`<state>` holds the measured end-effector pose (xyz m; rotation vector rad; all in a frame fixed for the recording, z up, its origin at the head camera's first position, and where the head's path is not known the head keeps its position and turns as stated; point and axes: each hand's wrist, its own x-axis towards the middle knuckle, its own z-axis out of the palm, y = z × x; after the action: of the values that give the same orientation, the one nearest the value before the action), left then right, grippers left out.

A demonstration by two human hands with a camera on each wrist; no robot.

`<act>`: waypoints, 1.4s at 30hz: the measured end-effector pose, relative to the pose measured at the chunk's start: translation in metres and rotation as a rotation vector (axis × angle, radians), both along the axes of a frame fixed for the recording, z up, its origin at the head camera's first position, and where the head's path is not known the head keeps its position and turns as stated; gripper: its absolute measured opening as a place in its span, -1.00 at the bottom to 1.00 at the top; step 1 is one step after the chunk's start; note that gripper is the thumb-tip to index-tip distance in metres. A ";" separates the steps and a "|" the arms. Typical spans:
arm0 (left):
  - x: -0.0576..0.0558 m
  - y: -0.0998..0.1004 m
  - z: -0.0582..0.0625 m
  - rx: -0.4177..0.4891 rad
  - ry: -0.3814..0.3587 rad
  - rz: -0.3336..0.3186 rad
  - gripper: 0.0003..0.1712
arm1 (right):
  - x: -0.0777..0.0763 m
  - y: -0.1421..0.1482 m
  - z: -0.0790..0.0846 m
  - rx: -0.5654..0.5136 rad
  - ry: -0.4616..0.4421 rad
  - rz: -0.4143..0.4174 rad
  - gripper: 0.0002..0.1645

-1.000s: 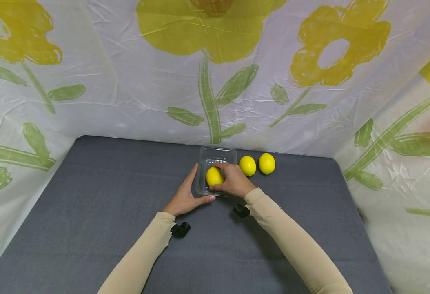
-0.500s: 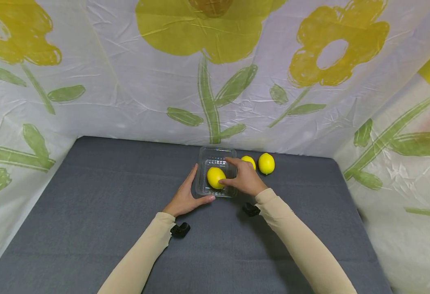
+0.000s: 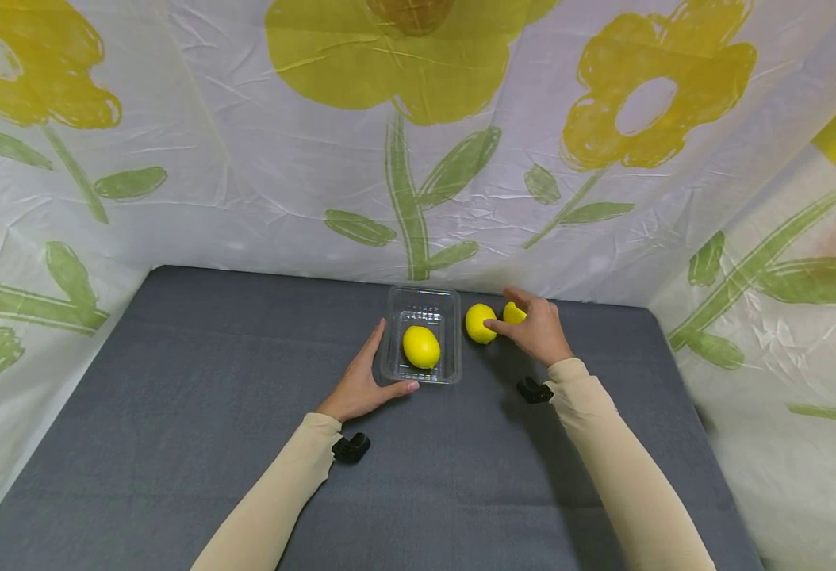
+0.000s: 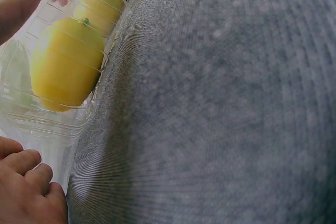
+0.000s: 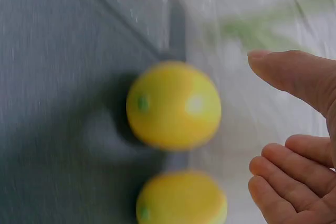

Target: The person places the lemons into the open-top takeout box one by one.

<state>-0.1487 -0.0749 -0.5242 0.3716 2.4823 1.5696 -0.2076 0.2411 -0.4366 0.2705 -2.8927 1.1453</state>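
Note:
A clear plastic container [image 3: 395,303] stands near the far edge of the table with one lemon [image 3: 421,347] in it. My left hand [image 3: 361,385] rests against its near left corner, fingers along the left side and thumb at the front. Through the clear wall in the left wrist view shows the same lemon [image 4: 68,64]. Right of the container sit a second lemon [image 3: 480,323] and a third lemon [image 3: 514,312], the third partly hidden by my right hand [image 3: 541,331]. That hand hovers over these two, thumb and fingers spread, holding nothing.
The dark grey cloth-covered table [image 3: 197,412] ends at the back against a white hanging cloth [image 3: 261,198] printed with yellow flowers. A black wrist camera [image 3: 351,447] sits at the left cuff, another wrist camera [image 3: 534,390] at the right.
My right hand has let go of the lemon in the container and moved right, over the other two lemons. My left hand has stayed at the container.

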 end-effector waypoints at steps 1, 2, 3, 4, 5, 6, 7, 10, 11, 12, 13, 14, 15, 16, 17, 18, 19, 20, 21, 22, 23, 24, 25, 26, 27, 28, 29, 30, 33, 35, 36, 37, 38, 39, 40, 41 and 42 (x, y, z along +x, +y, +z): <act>0.000 0.000 0.000 -0.001 0.001 0.000 0.43 | -0.001 0.005 0.000 -0.002 -0.004 -0.019 -0.06; 0.000 0.000 -0.001 0.000 0.002 0.000 0.43 | -0.002 0.010 -0.001 -0.003 -0.012 -0.034 -0.05; 0.000 0.000 -0.001 0.001 0.002 0.000 0.43 | -0.002 0.015 -0.002 -0.004 -0.019 -0.049 -0.05; 0.000 0.000 -0.001 0.000 0.002 0.000 0.43 | -0.003 0.020 -0.003 -0.002 -0.023 -0.059 -0.05; 0.000 0.000 -0.002 0.000 0.002 0.000 0.42 | -0.003 0.024 -0.005 0.002 -0.028 -0.067 -0.05; 0.000 0.000 -0.002 -0.001 0.002 0.001 0.42 | -0.004 0.027 -0.006 0.003 -0.035 -0.077 -0.04; 0.000 0.000 -0.002 0.000 0.001 0.001 0.42 | -0.005 0.031 -0.008 0.008 -0.041 -0.083 -0.04; 0.000 0.000 -0.002 0.000 -0.001 0.002 0.42 | -0.006 0.039 -0.013 0.013 -0.061 -0.096 -0.03; 0.000 0.000 -0.002 0.000 -0.001 0.003 0.42 | -0.007 0.040 -0.015 0.014 -0.067 -0.102 -0.03; 0.000 0.000 -0.002 0.002 -0.002 0.003 0.42 | -0.007 0.042 -0.016 0.015 -0.071 -0.106 -0.02; 0.000 0.000 -0.002 0.003 -0.003 0.004 0.42 | -0.007 0.043 -0.018 0.015 -0.074 -0.111 -0.02; 0.000 0.000 -0.002 0.002 -0.003 0.005 0.42 | -0.007 0.044 -0.020 0.014 -0.076 -0.116 -0.02; 0.000 0.000 -0.002 0.002 -0.004 0.006 0.42 | -0.008 0.045 -0.021 0.016 -0.075 -0.121 -0.01; 0.000 0.000 -0.002 0.001 -0.003 0.006 0.42 | -0.008 0.045 -0.023 0.018 -0.074 -0.128 -0.01; 0.000 0.000 -0.001 0.002 -0.003 0.006 0.42 | -0.008 0.045 -0.025 0.018 -0.073 -0.134 -0.01; 0.000 0.000 -0.001 0.003 -0.003 0.006 0.42 | -0.009 0.045 -0.027 0.015 -0.072 -0.138 0.00; 0.000 0.000 -0.001 0.002 -0.002 0.007 0.42 | -0.009 0.046 -0.029 0.014 -0.072 -0.142 0.00; 0.000 0.000 -0.001 0.001 -0.001 0.006 0.42 | -0.009 0.045 -0.031 0.015 -0.073 -0.144 0.00; 0.000 0.000 -0.001 0.002 -0.002 0.006 0.42 | -0.010 0.045 -0.033 0.015 -0.072 -0.144 -0.02; 0.000 0.000 -0.001 0.000 -0.003 0.006 0.42 | -0.010 0.045 -0.035 0.014 -0.073 -0.146 -0.03; 0.000 0.000 -0.001 0.000 -0.005 0.005 0.42 | -0.010 0.044 -0.037 0.010 -0.076 -0.147 -0.04; 0.000 0.000 -0.001 -0.002 -0.005 0.006 0.42 | -0.009 0.044 -0.038 0.008 -0.080 -0.150 -0.05; 0.000 0.000 -0.001 -0.005 -0.007 0.006 0.42 | -0.009 0.043 -0.040 0.005 -0.083 -0.151 -0.07; 0.000 0.000 -0.001 -0.009 -0.009 0.006 0.42 | -0.009 0.043 -0.042 0.000 -0.087 -0.155 -0.08; 0.001 0.000 0.000 -0.011 -0.012 0.006 0.42 | -0.009 0.043 -0.043 -0.006 -0.088 -0.160 -0.09; 0.001 0.000 0.000 -0.014 -0.014 0.005 0.42 | -0.009 0.042 -0.044 -0.014 -0.091 -0.167 -0.10; 0.001 0.000 0.000 -0.013 -0.015 0.005 0.42 | -0.009 0.042 -0.045 -0.020 -0.091 -0.170 -0.10; 0.001 0.000 0.001 -0.014 -0.014 0.005 0.42 | -0.009 0.042 -0.045 -0.024 -0.091 -0.174 -0.11; 0.001 0.000 0.002 -0.011 -0.015 0.004 0.41 | -0.008 0.041 -0.046 -0.032 -0.088 -0.182 -0.11; 0.001 0.001 0.003 -0.011 -0.015 0.004 0.41 | -0.007 0.042 -0.046 -0.034 -0.089 -0.190 -0.10; 0.001 0.001 0.003 -0.014 -0.014 0.005 0.42 | -0.006 0.042 -0.046 -0.037 -0.089 -0.194 -0.09; 0.001 0.001 0.002 -0.017 -0.014 0.005 0.42 | -0.005 0.042 -0.046 -0.039 -0.088 -0.199 -0.08; 0.001 0.001 0.002 -0.019 -0.013 0.005 0.42 | -0.005 0.043 -0.046 -0.044 -0.086 -0.204 -0.08; 0.001 0.001 0.002 -0.021 -0.013 0.006 0.42 | -0.004 0.043 -0.045 -0.050 -0.081 -0.208 -0.07; 0.001 0.001 0.002 -0.022 -0.012 0.006 0.42 | -0.003 0.043 -0.044 -0.061 -0.073 -0.211 -0.08; 0.001 0.001 0.001 -0.022 -0.010 0.006 0.43 | -0.002 0.043 -0.043 -0.072 -0.064 -0.210 -0.08; 0.001 0.001 0.001 -0.021 -0.008 0.006 0.42 | -0.002 0.043 -0.041 -0.084 -0.053 -0.207 -0.08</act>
<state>-0.1482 -0.0744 -0.5229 0.3540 2.4942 1.5435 -0.2093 0.2842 -0.4779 -0.0616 -2.8241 1.2500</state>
